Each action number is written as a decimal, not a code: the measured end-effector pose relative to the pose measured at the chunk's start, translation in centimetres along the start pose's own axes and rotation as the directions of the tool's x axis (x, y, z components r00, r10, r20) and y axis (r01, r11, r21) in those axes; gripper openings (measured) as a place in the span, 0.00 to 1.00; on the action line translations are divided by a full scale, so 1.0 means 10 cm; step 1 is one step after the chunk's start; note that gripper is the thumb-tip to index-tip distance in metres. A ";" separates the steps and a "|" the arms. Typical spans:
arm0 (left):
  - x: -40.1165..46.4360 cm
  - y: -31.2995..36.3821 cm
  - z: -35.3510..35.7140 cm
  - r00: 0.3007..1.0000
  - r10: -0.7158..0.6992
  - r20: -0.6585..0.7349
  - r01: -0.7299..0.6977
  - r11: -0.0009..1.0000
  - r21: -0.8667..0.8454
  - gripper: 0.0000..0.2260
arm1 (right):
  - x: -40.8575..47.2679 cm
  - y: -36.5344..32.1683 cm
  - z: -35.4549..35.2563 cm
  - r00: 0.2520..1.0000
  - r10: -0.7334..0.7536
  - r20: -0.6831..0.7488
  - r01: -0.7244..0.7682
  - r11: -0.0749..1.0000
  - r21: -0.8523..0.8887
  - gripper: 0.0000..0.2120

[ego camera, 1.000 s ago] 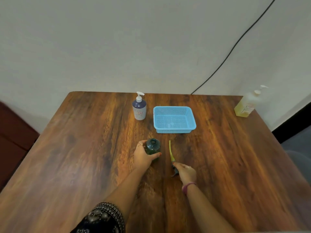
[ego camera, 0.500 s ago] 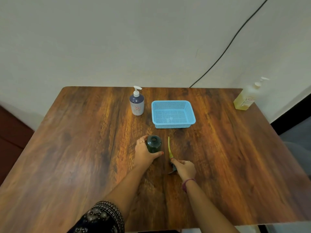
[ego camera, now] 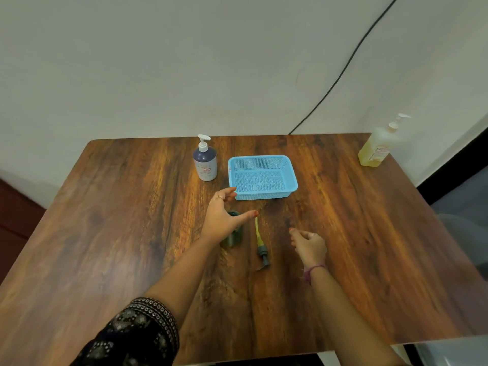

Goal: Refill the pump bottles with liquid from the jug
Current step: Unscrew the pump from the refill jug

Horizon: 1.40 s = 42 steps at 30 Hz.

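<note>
Two hands are seen over a wooden table (ego camera: 111,233), neither holding anything. The left hand (ego camera: 224,217) is spread open, fingers splayed, hovering above a small dark green bottle (ego camera: 233,237) near the table's middle; the bottle is mostly hidden by the hand, and contact cannot be told. The right hand (ego camera: 309,245) is loosely curled, empty, to the right of a removed pump head (ego camera: 262,247). The pump head is laid flat just right of the green bottle, long axis running near edge to far edge, yellow-green dip tube pointed toward the far edge, dark nozzle end toward the near edge. A blue mesh basket (ego camera: 264,195) is placed beyond both hands. A dark pump bottle (ego camera: 205,165) is stood upright just left of the basket. A yellow pump bottle (ego camera: 376,147) is stood at the far right corner.
</note>
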<state>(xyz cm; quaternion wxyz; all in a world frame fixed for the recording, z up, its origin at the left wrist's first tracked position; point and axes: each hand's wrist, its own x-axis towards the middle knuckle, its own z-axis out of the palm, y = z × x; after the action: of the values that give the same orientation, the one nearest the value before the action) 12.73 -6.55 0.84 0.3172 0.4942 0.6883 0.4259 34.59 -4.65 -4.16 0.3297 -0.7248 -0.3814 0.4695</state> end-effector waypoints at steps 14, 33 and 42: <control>0.82 1.12 1.51 0.987 0.160 -0.027 -0.160 0.987 0.005 0.29 | 1.46 -1.18 -1.46 0.964 -0.216 -0.157 0.241 0.957 0.161 0.08; 2.45 2.01 4.09 0.967 -0.108 0.231 0.056 0.974 0.220 0.43 | 3.42 -2.05 -2.51 0.922 -0.385 -0.026 0.382 0.920 -0.085 0.23; 3.00 2.02 4.34 0.941 -0.046 0.336 -0.058 0.955 0.291 0.39 | 3.94 -2.02 -2.26 0.891 -0.452 0.044 0.449 0.865 -0.224 0.24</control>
<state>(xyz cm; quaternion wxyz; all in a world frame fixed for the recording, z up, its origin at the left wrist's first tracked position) 48.96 36.77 -0.32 0.3518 0.6044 0.6778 0.2270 61.33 36.51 3.55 0.3464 -0.6511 -0.5898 0.3291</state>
